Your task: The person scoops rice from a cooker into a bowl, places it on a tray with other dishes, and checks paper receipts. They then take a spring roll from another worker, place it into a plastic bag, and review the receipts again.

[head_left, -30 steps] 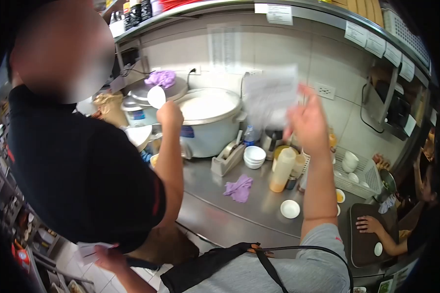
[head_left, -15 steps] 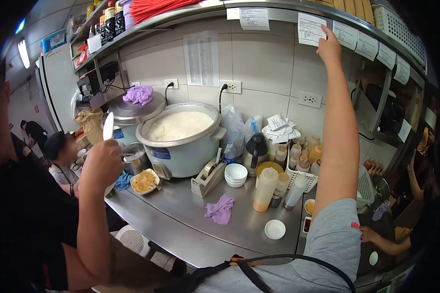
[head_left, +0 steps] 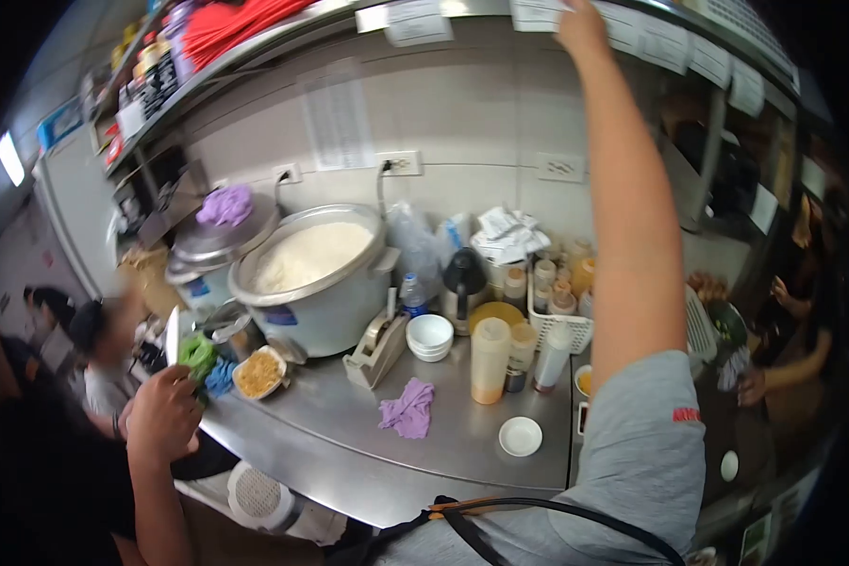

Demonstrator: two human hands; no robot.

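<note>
Near the rice cooker (head_left: 307,274), on the bench (head_left: 424,453), lie a purple cloth (head_left: 407,410) and a white dish (head_left: 520,436). Above it, the right hand (head_left: 580,24) has slid left along the shelf edge, grip pressed on a paper ticket (head_left: 538,13). The left hand is out of view.

A white paper ticket (head_left: 538,13) is hanging flat from the front edge of the high steel shelf (head_left: 283,38), first in a row of similar slips running rightward. The right hand (head_left: 580,26) is touching its right edge.
</note>
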